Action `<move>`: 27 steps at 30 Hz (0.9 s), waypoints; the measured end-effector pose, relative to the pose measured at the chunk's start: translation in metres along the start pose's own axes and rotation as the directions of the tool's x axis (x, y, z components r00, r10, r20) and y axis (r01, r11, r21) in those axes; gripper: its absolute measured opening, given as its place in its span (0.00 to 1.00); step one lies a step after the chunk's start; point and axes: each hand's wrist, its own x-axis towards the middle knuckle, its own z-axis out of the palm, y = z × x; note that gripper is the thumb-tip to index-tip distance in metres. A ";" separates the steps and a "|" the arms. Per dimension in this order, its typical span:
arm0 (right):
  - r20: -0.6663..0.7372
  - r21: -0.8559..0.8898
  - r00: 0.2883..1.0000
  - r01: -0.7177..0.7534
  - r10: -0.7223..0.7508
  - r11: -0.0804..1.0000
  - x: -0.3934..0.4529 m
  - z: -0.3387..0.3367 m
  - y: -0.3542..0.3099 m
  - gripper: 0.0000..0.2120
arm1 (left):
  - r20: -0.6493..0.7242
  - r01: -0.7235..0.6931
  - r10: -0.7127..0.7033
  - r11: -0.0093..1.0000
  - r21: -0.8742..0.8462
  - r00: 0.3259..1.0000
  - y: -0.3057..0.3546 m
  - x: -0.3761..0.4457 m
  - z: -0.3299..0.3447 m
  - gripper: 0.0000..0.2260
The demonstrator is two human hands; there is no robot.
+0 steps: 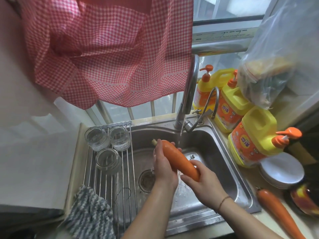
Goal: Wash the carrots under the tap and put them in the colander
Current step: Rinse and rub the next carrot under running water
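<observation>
Both hands grip a carrot (179, 159) over the sink (241, 187), left hand (164, 166) near the stem, right hand (202, 181) covering its tip; second carrot (276, 211) lies cut off at the surface edge.

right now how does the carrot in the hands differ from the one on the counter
The held carrot is over the sink, gripped by the left hand and right hand; the counter carrot lies untouched. The held one looks stubbier, the counter one longer and more tapered. Both are orange.

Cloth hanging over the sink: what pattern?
The hanging cloth is red-and-white gingham check, seen in the head view.
</observation>
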 end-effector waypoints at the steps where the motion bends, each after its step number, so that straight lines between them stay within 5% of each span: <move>1: -0.024 -0.019 1.000 0.002 -0.002 1.000 0.003 0.002 0.002 0.17 | -0.002 -0.042 0.043 0.998 0.037 0.999 0.001 -0.001 0.000 0.26; 4: 0.004 -0.071 1.000 0.028 -0.028 0.997 0.012 0.006 0.006 0.18 | 0.019 -0.196 0.195 0.973 0.119 0.981 0.001 -0.001 -0.006 0.11; 10: 0.098 -0.135 0.995 0.001 0.012 0.991 0.023 0.009 0.022 0.18 | 0.194 -0.458 0.418 0.761 0.459 0.888 -0.006 -0.007 -0.025 0.15; 15: 0.040 -0.101 0.998 -0.036 0.040 0.994 0.012 0.009 0.035 0.21 | 0.265 -0.451 0.364 0.716 0.533 0.893 -0.008 -0.010 -0.040 0.15; 21: -0.092 0.013 0.991 -0.097 0.098 0.995 -0.002 0.006 0.050 0.19 | 0.296 -0.321 0.187 0.794 0.517 0.937 -0.014 -0.013 -0.043 0.16; 27: -0.252 -0.078 0.967 0.011 -0.031 0.997 -0.036 -0.022 0.088 0.17 | 0.344 -0.301 0.094 0.727 0.618 0.934 -0.050 -0.017 -0.028 0.22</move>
